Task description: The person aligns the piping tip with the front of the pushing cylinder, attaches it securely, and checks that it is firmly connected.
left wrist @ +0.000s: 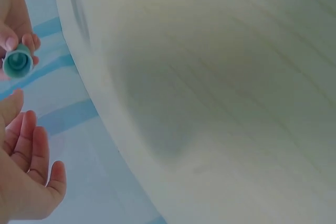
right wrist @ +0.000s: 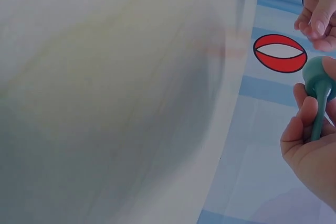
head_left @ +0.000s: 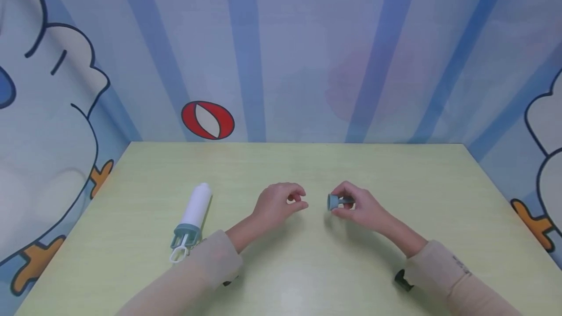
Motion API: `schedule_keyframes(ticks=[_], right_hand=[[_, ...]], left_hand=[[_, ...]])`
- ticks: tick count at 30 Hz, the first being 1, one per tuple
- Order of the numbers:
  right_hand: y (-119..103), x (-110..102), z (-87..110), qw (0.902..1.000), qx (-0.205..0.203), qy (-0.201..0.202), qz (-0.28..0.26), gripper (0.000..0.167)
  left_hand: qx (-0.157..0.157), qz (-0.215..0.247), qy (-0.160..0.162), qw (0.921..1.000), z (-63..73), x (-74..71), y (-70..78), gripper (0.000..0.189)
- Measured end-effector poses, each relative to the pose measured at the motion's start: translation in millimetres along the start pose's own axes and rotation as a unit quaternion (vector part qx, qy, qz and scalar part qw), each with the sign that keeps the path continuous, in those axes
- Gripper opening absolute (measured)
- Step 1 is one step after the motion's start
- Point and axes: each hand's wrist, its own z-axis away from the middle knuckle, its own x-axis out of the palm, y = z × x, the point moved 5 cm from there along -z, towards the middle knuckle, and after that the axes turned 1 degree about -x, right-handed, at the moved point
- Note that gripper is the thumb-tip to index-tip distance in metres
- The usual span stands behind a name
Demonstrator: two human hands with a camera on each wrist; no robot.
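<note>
My right hand point(head_left: 365, 210) pinches a small teal cup-shaped piece with a thin stem point(head_left: 333, 202) above the table. Its hollow cup opens toward the left hand, and in the left wrist view the cup point(left wrist: 18, 61) shows an inner ring. In the right wrist view the stem point(right wrist: 319, 111) runs back between the fingers and thumb. Opposite, my left hand point(head_left: 275, 204) hovers with loosely bent fingers, thumb and fingertips apart, holding nothing. A gap separates it from the teal piece.
A white syringe-like tube point(head_left: 197, 206) with a teal collar and a white ring handle lies on the pale yellow-green table point(head_left: 281, 165), left of the left hand. A striped blue cartoon backdrop point(head_left: 298, 62) rises behind the table's far edge.
</note>
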Motion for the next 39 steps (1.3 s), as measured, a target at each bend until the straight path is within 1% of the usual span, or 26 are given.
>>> schedule_keyframes(ticks=[4,8,14,17,20,25,28,29,31,33,36,39], right_hand=[[1.5,-2.7,-0.4,1.0000,0.000,0.004,-0.003,0.026],[2.5,-4.5,-1.1,1.0000,0.006,0.002,-0.006,0.026],[3.2,-6.7,-2.2,0.9999,0.010,0.002,-0.010,0.026],[4.5,-8.1,-2.5,0.9999,0.012,0.004,-0.009,0.026],[5.8,-9.5,-2.5,0.9999,0.015,0.003,-0.008,0.026],[7.8,-10.7,-2.6,0.9998,0.018,0.000,-0.008,0.025],[9.3,-10.7,-2.7,0.9998,0.019,-0.002,-0.008,0.025],[9.7,-10.8,-2.7,0.9998,0.019,-0.002,-0.008,0.025],[10.4,-10.8,-2.7,0.9997,0.021,-0.003,-0.008,0.025],[10.8,-11.1,-2.5,0.9997,0.023,-0.004,-0.008,0.025],[11.0,-11.5,-2.2,0.9996,0.026,-0.005,-0.012,0.025],[11.9,-11.8,-1.9,0.9994,0.029,-0.007,-0.016,0.025]], left_hand=[[-0.013,-0.014,0.003,0.9998,3.0,-13.0,-11.6,0.025],[-0.033,-0.027,0.002,0.9991,7.6,-24.9,-22.7,0.027],[-0.061,-0.043,-0.007,0.9972,16.0,-38.3,-40.9,0.029],[-0.069,-0.052,-0.015,0.9961,20.6,-45.0,-51.8,0.029],[-0.071,-0.067,-0.020,0.9950,25.2,-52.5,-64.0,0.030],[-0.053,-0.106,-0.022,0.9927,32.4,-65.6,-83.6,0.037],[-0.056,-0.130,-0.027,0.9895,36.3,-72.0,-94.9,0.043],[-0.063,-0.136,-0.028,0.9882,37.4,-74.1,-98.7,0.045],[-0.090,-0.138,-0.037,0.9856,40.0,-77.5,-106.6,0.051],[-0.119,-0.127,-0.047,0.9836,43.3,-80.7,-114.5,0.059],[-0.165,-0.099,-0.062,0.9793,50.0,-84.6,-126.9,0.072],[-0.192,-0.081,-0.072,0.9754,56.1,-87.5,-137.6,0.081]])
